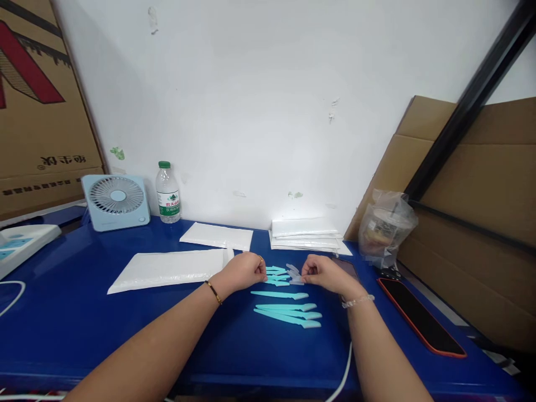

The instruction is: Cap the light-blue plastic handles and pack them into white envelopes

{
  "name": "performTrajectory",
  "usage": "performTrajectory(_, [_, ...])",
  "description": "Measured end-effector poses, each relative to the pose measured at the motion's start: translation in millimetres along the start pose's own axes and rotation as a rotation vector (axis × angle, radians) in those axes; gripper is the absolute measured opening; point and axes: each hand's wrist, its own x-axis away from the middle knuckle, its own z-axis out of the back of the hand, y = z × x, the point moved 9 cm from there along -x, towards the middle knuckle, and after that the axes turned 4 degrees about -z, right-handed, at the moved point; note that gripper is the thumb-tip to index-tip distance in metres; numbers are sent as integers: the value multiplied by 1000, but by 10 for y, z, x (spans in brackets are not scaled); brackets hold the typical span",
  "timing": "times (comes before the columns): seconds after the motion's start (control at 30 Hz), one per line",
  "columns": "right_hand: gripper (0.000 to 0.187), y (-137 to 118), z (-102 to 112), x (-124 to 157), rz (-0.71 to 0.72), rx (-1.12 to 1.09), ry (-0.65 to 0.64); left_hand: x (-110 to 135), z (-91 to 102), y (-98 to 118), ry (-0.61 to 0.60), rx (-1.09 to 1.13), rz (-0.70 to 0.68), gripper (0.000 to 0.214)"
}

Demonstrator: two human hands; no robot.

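My left hand [250, 270] is closed in a pinch at the handle ends of several turquoise eyebrow razors [277, 277], whose left ends it hides. Opposite, my right hand [321, 272] pinches at a small group of clear plastic blade caps [295, 274]; its fingertips touch them. Nearer to me, a single turquoise eyebrow razor [280, 295] lies sideways, its pale blade end to the right. Below that, a few more turquoise razors [288, 315] are fanned out on the blue table [251, 357].
White padded mailers [167, 269] lie left of my hands, with a stack of mailers [305, 233] by the wall. A fan [118, 202] and a water bottle [168, 195] stand back left. At right are an orange-edged phone [421, 315], a bagged drink cup [385, 229] and a white cable [345, 371].
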Motion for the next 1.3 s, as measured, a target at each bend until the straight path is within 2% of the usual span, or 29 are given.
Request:
performTrajectory(0.1, [23, 2, 62, 16, -5, -9, 31, 21, 83, -22, 47, -29, 7, 19])
performTrajectory(0.2, [28, -97, -84, 44, 26, 13, -118, 52, 110, 116, 79, -44, -67, 25])
performTrajectory(0.27, [26, -138, -207, 63, 32, 58, -222, 66, 38, 239, 30, -25, -142, 26])
performTrajectory(0.37, [23, -150, -280, 60, 26, 62, -257, 65, -92, 323, -54, -3, -185, 23])
performTrajectory(0.47, [23, -137, -224, 34, 18, -3, -184, 33, -103, 247, -51, 18, -109, 18])
performTrajectory(0.57, [23, -122, -104, 14, 29, -26, -70, 14, -14, 140, 7, 31, -48, 19])
performTrajectory(0.73, [22, -2, 23, 1, -2, -11, 1, 24, 53, -11, 5, -39, -3, 12])
performTrajectory(0.83, [29, 53, 100, 31, -30, -21, 25, 48, 110, 36, 42, -47, -23, 24])
performTrajectory(0.93, [30, 5, -14, 100, -9, 13, -148, 93, 141, 221, 65, -55, -88, 33])
performTrajectory(1.0, [30, -39, -148, 162, -3, 52, -302, 126, 81, 358, 14, -46, -134, 31])
performTrajectory(1.07, [27, -75, -246, 200, -12, 79, -390, 150, -25, 461, -60, -27, -174, 31])
performTrajectory(1.17, [23, -113, -306, 191, -30, 60, -398, 145, -158, 486, -121, -6, -181, 23])
performTrajectory(1.3, [19, -96, -215, 121, -14, 3, -269, 86, -146, 292, -84, 14, -83, 13])
